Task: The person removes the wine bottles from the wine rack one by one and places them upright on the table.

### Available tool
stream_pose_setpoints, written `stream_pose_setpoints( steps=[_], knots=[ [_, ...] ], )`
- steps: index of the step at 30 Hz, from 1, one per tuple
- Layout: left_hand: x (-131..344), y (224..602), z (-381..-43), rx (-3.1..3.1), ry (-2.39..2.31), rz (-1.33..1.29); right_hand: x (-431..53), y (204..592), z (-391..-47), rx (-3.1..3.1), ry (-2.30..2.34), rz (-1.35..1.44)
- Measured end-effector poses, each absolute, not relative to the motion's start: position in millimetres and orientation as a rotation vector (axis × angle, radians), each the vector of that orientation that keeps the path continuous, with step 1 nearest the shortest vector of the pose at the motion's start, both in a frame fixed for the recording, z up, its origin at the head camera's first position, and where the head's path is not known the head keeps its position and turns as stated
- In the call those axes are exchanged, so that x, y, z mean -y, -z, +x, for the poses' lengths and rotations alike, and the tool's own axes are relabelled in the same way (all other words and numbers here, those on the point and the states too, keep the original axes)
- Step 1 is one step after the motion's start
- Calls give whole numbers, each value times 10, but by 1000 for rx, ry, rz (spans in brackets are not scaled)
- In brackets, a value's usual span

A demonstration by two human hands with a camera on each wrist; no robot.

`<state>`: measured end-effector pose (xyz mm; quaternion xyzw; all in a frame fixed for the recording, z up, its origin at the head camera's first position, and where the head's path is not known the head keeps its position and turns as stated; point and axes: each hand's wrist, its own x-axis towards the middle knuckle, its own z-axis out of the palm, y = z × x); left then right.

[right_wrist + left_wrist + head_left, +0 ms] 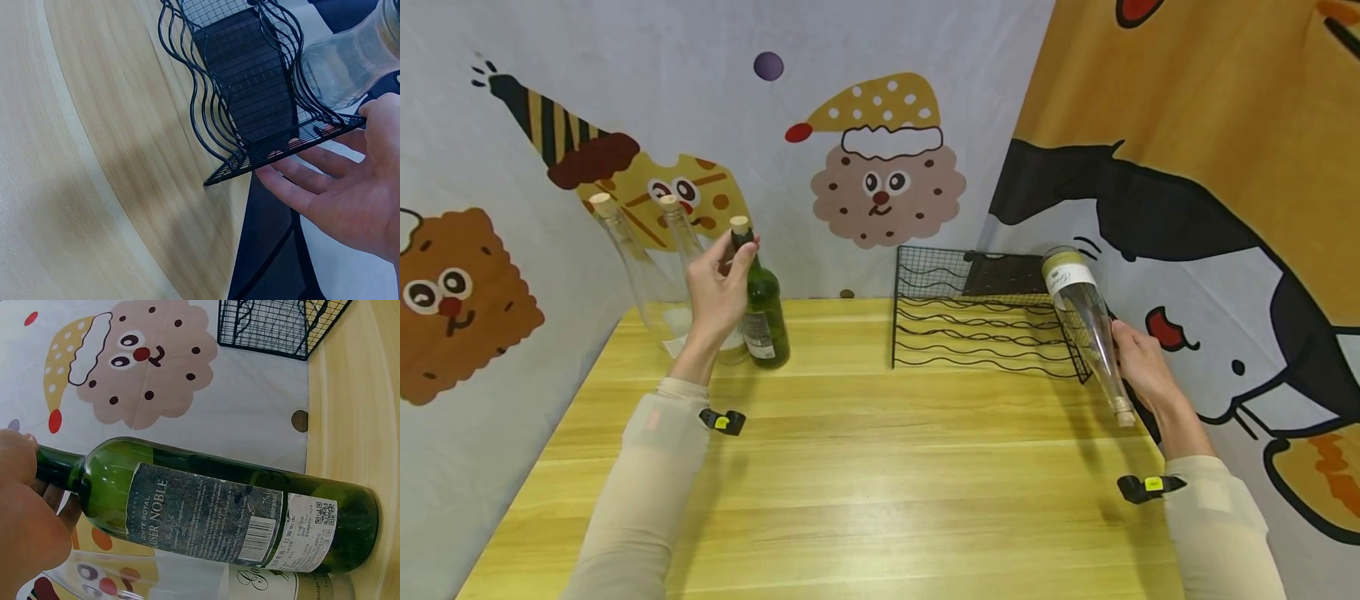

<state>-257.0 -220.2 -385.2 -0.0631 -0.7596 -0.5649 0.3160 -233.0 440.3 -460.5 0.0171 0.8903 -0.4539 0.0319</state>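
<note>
My left hand grips the neck of a corked green wine bottle, which stands upright on the table. Its dark label and a barcode face the left wrist view. Two clear corked bottles stand close beside it on the left, partly behind the hand. On the right, a clear bottle with a white label lies across the top of a black wire wine rack, cork towards me. My right hand is at the rack's right end, its extended fingers against the outside of the mesh side panel.
The wood-grain table stretches between the green bottle and the rack. A printed cloth with cartoon figures hangs right behind the table and along its sides. The rack stands near the back right edge.
</note>
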Motion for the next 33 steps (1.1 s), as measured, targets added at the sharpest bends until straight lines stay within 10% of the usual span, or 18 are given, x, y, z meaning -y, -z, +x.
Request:
stream_pose_setpoints(
  steps=[33],
  knots=[
    [2298,3902,-2574,1998,1504,-119,-4439,4613,-2343,-2724,1350,72]
  ],
)
